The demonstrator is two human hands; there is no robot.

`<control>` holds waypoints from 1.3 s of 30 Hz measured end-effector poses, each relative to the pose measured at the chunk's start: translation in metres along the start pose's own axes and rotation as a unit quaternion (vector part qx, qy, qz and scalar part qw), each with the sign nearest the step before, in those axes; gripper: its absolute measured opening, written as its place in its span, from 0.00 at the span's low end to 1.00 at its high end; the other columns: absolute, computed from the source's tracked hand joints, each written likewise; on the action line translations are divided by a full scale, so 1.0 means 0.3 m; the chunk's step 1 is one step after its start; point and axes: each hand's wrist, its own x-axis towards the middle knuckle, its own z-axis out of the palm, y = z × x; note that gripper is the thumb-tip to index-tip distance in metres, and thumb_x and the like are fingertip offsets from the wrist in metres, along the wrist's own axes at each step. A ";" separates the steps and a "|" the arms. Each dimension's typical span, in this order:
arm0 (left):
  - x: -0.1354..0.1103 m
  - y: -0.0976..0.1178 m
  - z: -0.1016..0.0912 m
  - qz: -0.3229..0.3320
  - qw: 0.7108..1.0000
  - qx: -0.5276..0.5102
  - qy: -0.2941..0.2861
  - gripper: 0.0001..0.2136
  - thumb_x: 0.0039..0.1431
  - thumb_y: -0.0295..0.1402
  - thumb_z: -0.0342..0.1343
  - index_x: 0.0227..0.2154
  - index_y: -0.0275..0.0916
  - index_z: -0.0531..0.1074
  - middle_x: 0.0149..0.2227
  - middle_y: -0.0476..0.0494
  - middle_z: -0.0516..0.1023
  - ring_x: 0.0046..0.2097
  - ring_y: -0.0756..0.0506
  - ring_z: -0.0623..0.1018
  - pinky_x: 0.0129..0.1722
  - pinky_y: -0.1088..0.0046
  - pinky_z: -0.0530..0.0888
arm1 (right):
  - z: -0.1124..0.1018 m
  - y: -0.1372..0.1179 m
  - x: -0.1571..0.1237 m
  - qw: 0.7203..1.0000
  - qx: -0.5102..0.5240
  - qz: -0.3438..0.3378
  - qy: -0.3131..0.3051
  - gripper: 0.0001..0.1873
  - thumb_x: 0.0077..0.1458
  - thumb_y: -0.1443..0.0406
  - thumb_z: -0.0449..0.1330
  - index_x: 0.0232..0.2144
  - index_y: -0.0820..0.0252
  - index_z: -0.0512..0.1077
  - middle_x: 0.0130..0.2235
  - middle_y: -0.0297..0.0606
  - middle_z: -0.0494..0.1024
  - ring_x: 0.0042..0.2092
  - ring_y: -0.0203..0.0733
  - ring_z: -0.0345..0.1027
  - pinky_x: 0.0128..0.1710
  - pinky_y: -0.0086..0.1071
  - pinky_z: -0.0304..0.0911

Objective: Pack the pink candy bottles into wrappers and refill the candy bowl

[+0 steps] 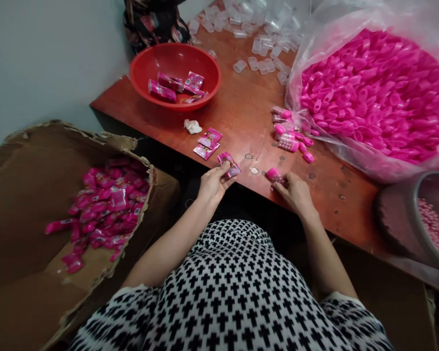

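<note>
My left hand (212, 183) is at the near edge of the brown table (249, 105), its fingers pinched on a small pink printed sachet (229, 163). To its right, my right hand (293, 191) is closed on a small container with a pink cap (274, 175) resting on the tabletop. Two more pink sachets (208, 143) lie just beyond my left hand. A cluster of filled pink-capped containers (290, 134) sits farther right.
A red bowl (146, 63) with several sachets stands at the back. A large plastic bag of pink caps (375, 92) fills the right. Clear empty containers (263, 48) are scattered behind. A cardboard box (32, 195) with packed sachets sits left; a grey basin of pink candies (429, 222) right.
</note>
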 end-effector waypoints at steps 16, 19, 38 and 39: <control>0.000 -0.038 0.014 -0.013 0.992 -0.121 -0.035 0.07 0.49 0.28 0.64 0.28 0.32 0.72 0.26 0.46 0.77 0.27 0.50 0.78 0.33 0.73 0.76 | 0.134 -0.315 -0.097 0.834 0.540 0.056 -0.096 0.18 0.52 0.52 0.60 0.36 0.59 0.64 0.22 0.27 0.73 0.17 0.28 0.64 0.14 0.20 0.58; -0.011 -0.041 0.022 0.002 0.993 -0.102 -0.051 0.08 0.48 0.29 0.65 0.27 0.32 0.71 0.25 0.47 0.76 0.26 0.51 0.76 0.29 0.75 0.74 | 0.145 -0.317 -0.091 0.831 0.544 0.053 -0.101 0.18 0.52 0.52 0.60 0.36 0.59 0.65 0.22 0.27 0.73 0.17 0.28 0.64 0.14 0.20 0.59; 0.001 -0.005 0.034 0.049 0.979 0.081 -0.181 0.19 0.34 0.41 0.71 0.19 0.31 0.70 0.20 0.48 0.73 0.22 0.52 0.73 0.24 0.77 0.71 | 0.164 -0.310 -0.044 0.790 0.603 0.038 -0.098 0.17 0.51 0.53 0.61 0.35 0.58 0.64 0.22 0.27 0.74 0.17 0.28 0.63 0.13 0.20 0.56; 0.001 0.001 0.035 0.054 0.977 0.093 -0.182 0.19 0.34 0.41 0.71 0.19 0.31 0.71 0.19 0.47 0.73 0.22 0.52 0.73 0.24 0.77 0.71 | 0.162 -0.309 -0.039 0.772 0.622 0.048 -0.119 0.17 0.51 0.52 0.61 0.34 0.58 0.63 0.22 0.27 0.74 0.16 0.28 0.62 0.12 0.20 0.54</control>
